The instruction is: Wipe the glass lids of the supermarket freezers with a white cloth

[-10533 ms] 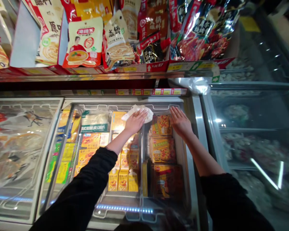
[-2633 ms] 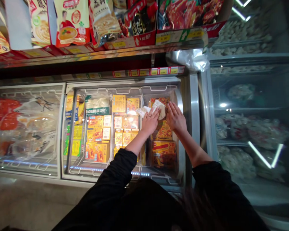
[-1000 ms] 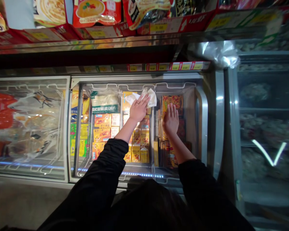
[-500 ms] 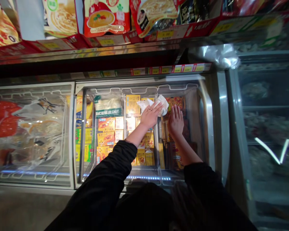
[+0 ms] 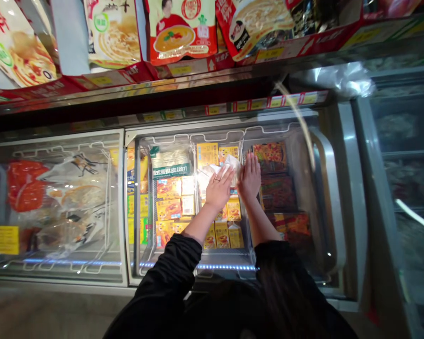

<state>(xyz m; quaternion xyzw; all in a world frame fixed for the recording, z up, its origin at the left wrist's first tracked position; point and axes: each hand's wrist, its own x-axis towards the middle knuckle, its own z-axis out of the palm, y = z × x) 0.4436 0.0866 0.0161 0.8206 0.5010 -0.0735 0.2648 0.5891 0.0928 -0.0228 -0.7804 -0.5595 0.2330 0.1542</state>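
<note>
Cloth [image 5: 233, 163] on freezer lid [image 5: 336, 202], above boxes [image 5: 222, 234]

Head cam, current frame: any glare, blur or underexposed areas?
Head view: yellow boxes near the left hand and white cloth are brightly lit, dark red boxes to their right dimmer; head view: a white streak glares at far right, where the cabinet contents look blurred; head view: black sleeves lose detail.
</note>
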